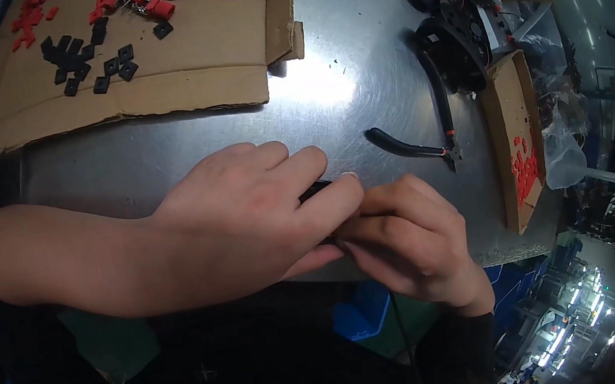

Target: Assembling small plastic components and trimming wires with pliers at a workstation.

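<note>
My left hand (256, 200) and my right hand (410, 238) meet over the near edge of the metal table, fingertips together. Both are closed, with the fingers bent inward. A sliver of a dark thing (314, 190) shows between the fingers of my left hand; the rest of it is hidden, so its kind cannot be made out. The right fingers pinch at the same spot, their tips covered. To the right of my hands lie pliers (450, 149) with black handles, spread apart.
At the far left a cardboard tray (148, 100) holds black square pieces (68, 59), red-capped parts with metal pins (153, 6) and small red pieces. Black housings (454, 48) and cables lie at far right, beside a cardboard box (504, 137) with small red pieces (525, 172).
</note>
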`<move>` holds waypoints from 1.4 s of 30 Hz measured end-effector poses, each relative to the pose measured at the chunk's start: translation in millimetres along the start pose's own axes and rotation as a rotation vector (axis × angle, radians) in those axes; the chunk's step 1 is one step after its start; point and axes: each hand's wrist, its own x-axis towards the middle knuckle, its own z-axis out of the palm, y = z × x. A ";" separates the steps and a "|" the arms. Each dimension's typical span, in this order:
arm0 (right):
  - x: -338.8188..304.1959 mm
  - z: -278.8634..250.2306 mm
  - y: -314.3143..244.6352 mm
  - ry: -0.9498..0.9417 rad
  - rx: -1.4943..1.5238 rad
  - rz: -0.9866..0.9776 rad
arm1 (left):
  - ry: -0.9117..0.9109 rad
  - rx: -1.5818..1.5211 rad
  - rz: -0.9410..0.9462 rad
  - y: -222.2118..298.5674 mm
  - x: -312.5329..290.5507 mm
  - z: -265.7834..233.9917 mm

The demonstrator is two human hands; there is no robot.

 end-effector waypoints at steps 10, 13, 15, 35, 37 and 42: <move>-5.4 -21.6 -9.7 -0.320 0.202 0.372 | -0.039 0.003 -0.030 0.4 -2.5 -0.1; -1.9 -40.6 2.3 -0.504 0.446 0.538 | -0.008 0.031 0.018 0.5 -0.8 0.5; 4.9 -49.5 23.9 -0.599 0.514 0.367 | -0.010 0.042 0.036 -2.3 -0.6 0.1; 2.0 -27.5 21.3 1.062 0.813 -0.032 | -0.012 0.090 0.036 -11.5 -10.7 2.1; 7.5 -1.7 -15.3 0.942 0.886 -0.178 | -0.030 0.076 0.020 -9.2 -8.4 -1.0; 29.6 52.0 -45.0 0.821 0.936 -0.188 | -0.036 0.045 -0.014 -9.3 -8.0 -4.0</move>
